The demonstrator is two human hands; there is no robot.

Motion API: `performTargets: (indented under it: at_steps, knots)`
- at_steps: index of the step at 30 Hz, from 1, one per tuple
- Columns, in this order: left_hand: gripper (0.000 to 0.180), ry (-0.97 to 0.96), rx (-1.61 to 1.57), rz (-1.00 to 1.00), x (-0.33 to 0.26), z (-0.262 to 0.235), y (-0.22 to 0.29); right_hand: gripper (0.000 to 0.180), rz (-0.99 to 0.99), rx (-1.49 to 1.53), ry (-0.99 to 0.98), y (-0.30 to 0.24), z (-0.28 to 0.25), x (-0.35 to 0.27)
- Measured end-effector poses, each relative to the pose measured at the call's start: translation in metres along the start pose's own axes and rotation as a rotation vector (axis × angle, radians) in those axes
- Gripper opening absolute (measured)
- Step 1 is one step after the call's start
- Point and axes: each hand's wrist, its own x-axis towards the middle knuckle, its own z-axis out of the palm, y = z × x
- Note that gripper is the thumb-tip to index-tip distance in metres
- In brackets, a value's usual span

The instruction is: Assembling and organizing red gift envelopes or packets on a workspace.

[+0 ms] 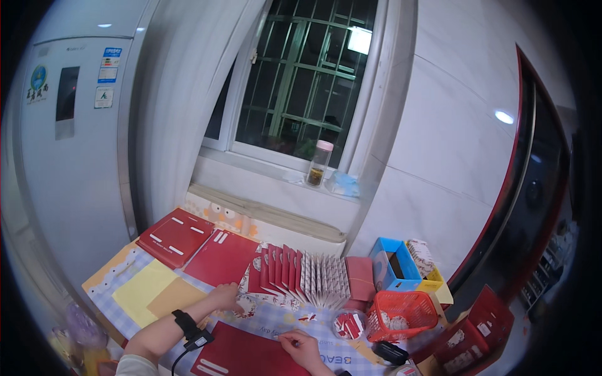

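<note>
Card [244,351] in dark red lies flat on the surface [285,318]; the right hand [302,349], loosely curled, is at its edge. The left hand [226,298] is part-spread by patterned pieces [249,307]. Neither grip can be told; light, flat pressure would best prevent creasing.

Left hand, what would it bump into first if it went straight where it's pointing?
The left hand would probably meet the patterned white pieces just ahead of it first; whether they touch is unclear from this view.
</note>
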Motion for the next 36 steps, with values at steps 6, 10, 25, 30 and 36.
performTargets:
  at_steps: [6,10,25,30,36]
  knots:
    - [0.031,0.023,-0.796,0.114,-0.026,-0.013,0.017,0.010,0.160,0.146,0.053,0.011,0.002,-0.008]
    - [0.023,-0.130,-1.278,0.025,-0.046,-0.006,0.033,0.008,0.304,0.665,0.024,0.026,0.008,-0.009]
    - [0.020,-0.333,-1.597,-0.033,-0.063,0.035,0.040,0.018,0.404,0.571,0.034,0.012,0.008,-0.010]
    - [0.016,-0.295,-1.625,0.172,-0.063,0.041,0.039,0.021,0.343,0.499,0.052,0.012,0.005,-0.011]
    - [0.017,-0.326,-1.671,0.244,-0.068,0.039,0.040,0.027,0.069,0.360,-0.044,-0.003,0.000,-0.010]
